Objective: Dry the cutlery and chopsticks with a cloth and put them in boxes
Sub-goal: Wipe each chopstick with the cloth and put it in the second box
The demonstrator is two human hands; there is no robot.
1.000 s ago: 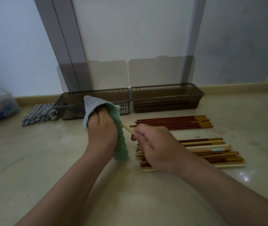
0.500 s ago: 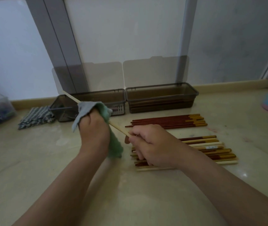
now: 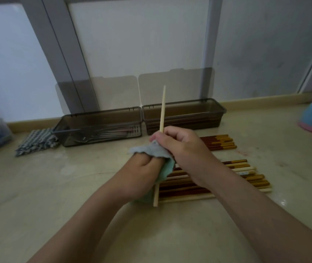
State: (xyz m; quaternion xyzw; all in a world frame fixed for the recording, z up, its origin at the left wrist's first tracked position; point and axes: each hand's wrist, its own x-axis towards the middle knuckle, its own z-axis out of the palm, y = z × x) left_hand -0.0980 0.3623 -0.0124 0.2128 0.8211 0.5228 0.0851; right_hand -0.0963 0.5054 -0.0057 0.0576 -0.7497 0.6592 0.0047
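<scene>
Pale chopstick (image 3: 162, 111) — it points almost straight up, thin end high. The fingers (image 3: 163, 135) of the right hand (image 3: 186, 149) pinch it near the middle. Just below, the left hand (image 3: 140, 172) is curled tight round a blue-green cloth (image 3: 159, 150), and the cloth is wrapped round the pale chopstick. The thick end pokes out under the cloth, close to the stone floor (image 3: 75, 205). So I think this one is being wiped dry right now.

Under the right wrist lies a mixed pile of chopsticks (image 3: 246, 177), some pale, some dark with yellow ends. A bit farther back is a neat row of dark red chopsticks (image 3: 219, 142). Both lie on the floor and not in a box, so it looks like lots of work is left — I cannot tell which ones are dry.

Farther back stand two smoky plastic boxes with their lids open. The left box (image 3: 103, 111) has metal cutlery (image 3: 98, 134) in it, so that part looks done or nearly done. The right box (image 3: 183, 103) seems to have a few dark sticks at the bottom, but that is hard to see. A checked cloth (image 3: 35, 141) lies just beside the left box.
</scene>
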